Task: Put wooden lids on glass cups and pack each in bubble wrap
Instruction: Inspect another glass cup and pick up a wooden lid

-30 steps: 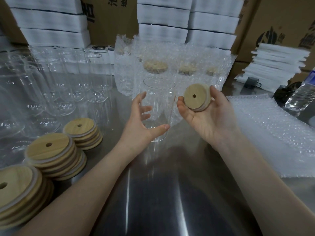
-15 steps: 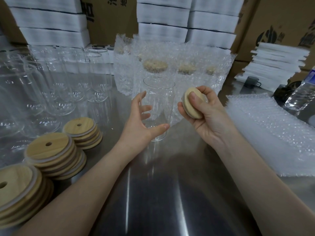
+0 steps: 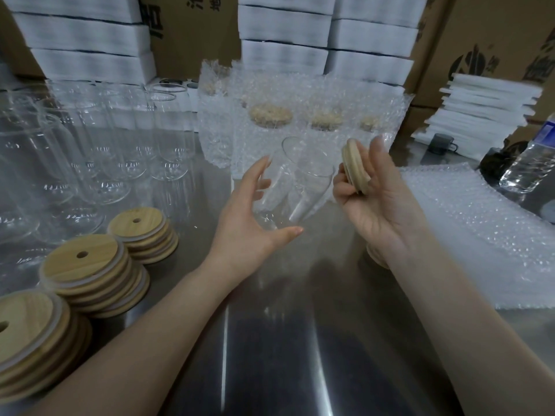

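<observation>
Head view: left hand grips the glass cup dead centre, fingers and thumb wrapped round it, mouth tipped toward one o'clock. Right hand pinches the wooden lid edge-on (just beside the rim, at the cup's three o'clock). Lid stacks sit at eight o'clock.

Dim, soft overhead light streaks glare down the steel table; wide-angle bending at the edges

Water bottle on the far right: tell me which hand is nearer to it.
Right. The right hand, holding a lid, lies left of the bottle; the left hand, gripping a glass cup, is farther left.
</observation>
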Demonstrator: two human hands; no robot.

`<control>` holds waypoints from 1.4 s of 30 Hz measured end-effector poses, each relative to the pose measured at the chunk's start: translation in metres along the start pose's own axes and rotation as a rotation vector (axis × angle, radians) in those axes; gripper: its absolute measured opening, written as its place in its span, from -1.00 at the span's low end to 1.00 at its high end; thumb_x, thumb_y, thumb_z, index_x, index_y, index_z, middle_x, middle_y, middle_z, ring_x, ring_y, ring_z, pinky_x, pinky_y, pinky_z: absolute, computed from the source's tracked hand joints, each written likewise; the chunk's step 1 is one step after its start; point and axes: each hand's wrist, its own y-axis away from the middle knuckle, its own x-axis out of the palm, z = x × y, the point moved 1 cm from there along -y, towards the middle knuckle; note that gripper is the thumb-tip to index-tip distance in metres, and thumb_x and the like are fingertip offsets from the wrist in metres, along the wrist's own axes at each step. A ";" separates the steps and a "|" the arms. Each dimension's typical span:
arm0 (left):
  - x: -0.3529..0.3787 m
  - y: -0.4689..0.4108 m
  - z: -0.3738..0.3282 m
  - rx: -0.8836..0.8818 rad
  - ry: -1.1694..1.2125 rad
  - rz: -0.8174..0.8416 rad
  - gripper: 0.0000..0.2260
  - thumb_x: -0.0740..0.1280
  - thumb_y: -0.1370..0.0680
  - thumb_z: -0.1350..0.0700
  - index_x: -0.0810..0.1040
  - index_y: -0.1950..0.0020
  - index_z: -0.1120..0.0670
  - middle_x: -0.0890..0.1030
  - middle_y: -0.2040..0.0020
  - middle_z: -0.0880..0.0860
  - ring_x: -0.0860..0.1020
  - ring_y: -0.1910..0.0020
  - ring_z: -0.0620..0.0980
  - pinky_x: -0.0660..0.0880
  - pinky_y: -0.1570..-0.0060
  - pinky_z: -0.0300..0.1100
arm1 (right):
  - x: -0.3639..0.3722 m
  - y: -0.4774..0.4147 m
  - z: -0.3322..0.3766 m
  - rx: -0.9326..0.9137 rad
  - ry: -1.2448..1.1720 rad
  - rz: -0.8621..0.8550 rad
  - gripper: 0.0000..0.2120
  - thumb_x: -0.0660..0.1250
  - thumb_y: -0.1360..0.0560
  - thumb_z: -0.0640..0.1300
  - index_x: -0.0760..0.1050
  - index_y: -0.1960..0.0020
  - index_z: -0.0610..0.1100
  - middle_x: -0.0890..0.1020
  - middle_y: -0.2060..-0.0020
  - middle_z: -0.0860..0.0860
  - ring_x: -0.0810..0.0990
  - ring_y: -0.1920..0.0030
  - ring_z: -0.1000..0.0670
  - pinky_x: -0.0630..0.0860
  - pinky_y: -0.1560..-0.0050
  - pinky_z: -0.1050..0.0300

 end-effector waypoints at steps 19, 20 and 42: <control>-0.002 0.006 -0.018 0.239 -0.564 -0.143 -0.12 0.58 -0.29 0.03 0.27 -0.55 -0.11 0.46 -0.17 0.09 0.42 -0.17 0.14 0.42 -0.22 0.13 | 0.002 0.005 -0.015 -0.425 0.786 0.072 -0.58 0.34 -0.38 0.13 0.53 -0.23 0.15 0.56 -0.29 0.04 0.51 -0.33 0.00 0.45 -0.38 -0.03; -0.002 0.006 -0.018 0.237 -0.569 -0.139 -0.12 0.58 -0.30 0.02 0.26 -0.55 -0.12 0.46 -0.17 0.08 0.41 -0.17 0.15 0.42 -0.21 0.14 | 0.001 0.005 -0.017 -0.420 0.786 0.083 -0.59 0.33 -0.38 0.13 0.52 -0.23 0.16 0.55 -0.29 0.05 0.51 -0.33 0.01 0.43 -0.39 -0.06; 0.000 0.007 -0.022 0.199 -0.568 -0.160 -0.12 0.58 -0.29 -0.01 0.26 -0.55 -0.14 0.46 -0.20 0.06 0.39 -0.19 0.13 0.39 -0.22 0.12 | 0.003 0.007 -0.023 -0.302 0.722 0.158 -0.54 0.39 -0.44 -0.05 0.44 -0.31 0.18 0.52 -0.30 0.04 0.56 -0.28 0.01 0.57 -0.20 -0.02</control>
